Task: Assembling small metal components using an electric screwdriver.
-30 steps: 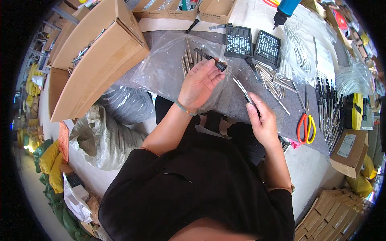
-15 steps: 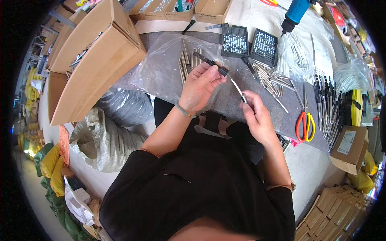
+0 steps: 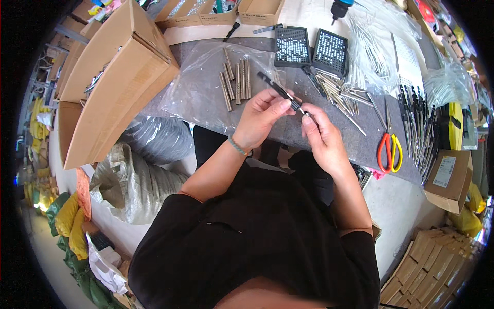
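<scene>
My left hand (image 3: 260, 117) pinches a long black clip-like part (image 3: 271, 82) over the grey table, its free end pointing up and to the left. In my right hand (image 3: 325, 138), thumb and fingers close on a thin metal rod with a dark end (image 3: 304, 111); most of it is hidden now. The rod meets the lower end of the black part, and my fingertips nearly touch. How deep it sits inside cannot be seen. Beyond my left hand, several metal tubes (image 3: 243, 78) lie on a clear plastic bag (image 3: 198, 77).
Two black trays (image 3: 294, 63) with small white pieces stand behind a pile of metal rods (image 3: 334, 91). Scissors (image 3: 383, 154) and several black-ended rods (image 3: 409, 116) lie to the right. A blue power driver (image 3: 339, 9) hangs above. A large open carton (image 3: 121, 110) stands left.
My right hand has moved up and left toward my left hand, and the exposed length of rod between them has shrunk. The view has shifted slightly.
</scene>
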{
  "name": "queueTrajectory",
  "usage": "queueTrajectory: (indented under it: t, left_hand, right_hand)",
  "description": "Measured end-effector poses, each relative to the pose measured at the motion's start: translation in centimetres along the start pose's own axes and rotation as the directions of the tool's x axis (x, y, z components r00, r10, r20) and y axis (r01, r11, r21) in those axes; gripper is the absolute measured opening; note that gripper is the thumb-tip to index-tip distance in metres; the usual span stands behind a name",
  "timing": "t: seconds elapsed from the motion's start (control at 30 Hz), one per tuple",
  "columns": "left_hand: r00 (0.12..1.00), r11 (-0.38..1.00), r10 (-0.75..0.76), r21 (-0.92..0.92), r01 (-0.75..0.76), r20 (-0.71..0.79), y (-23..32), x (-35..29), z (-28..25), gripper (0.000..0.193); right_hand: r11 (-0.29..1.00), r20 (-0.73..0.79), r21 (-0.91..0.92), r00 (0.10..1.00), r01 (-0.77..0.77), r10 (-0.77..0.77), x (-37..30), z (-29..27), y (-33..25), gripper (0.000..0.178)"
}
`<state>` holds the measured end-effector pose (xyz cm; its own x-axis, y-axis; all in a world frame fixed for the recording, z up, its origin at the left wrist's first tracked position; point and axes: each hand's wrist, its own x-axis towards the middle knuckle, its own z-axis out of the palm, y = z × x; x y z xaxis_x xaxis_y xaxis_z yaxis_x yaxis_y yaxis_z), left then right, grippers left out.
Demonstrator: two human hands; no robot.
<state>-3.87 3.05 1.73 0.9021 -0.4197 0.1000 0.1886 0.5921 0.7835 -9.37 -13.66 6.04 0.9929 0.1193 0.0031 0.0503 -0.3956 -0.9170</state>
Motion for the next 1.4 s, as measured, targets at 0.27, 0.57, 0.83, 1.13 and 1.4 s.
queueTrajectory:
  t: [0.27,0.57,0.83,1.13,1.4]
  left_hand:
    - [0.998,0.995,-0.059,0.080,0.058,0.018,-0.4,0.1,0.2,0.026]
    - [0.987,0.987,-0.085,-0.126,0.102,0.135,-0.9,0.4,-0.1,0.026]
    - [0.989,0.993,-0.086,-0.070,0.095,0.122,-0.4,0.7,0.2,0.026]
    - [1.000,1.000,-0.004,-0.002,0.004,0.019,-1.0,-0.4,1.6,0.026]
    - [0.992,0.972,-0.076,0.232,0.050,0.105,-0.1,-0.7,0.2,0.028]
  right_hand:
    - [0.991,-0.040,-0.129,0.998,0.032,-0.038,0.1,0.4,0.4,0.024]
    - [0.994,-0.058,0.106,0.998,0.015,-0.009,0.5,0.7,0.3,0.020]
    - [0.984,-0.092,0.179,0.996,0.020,-0.003,0.6,1.2,0.5,0.022]
    - [0.978,-0.319,-0.112,0.926,0.176,-0.203,0.6,2.7,0.7,0.017]
    - [0.994,-0.144,-0.010,0.984,0.107,-0.107,0.8,1.8,1.0,0.018]
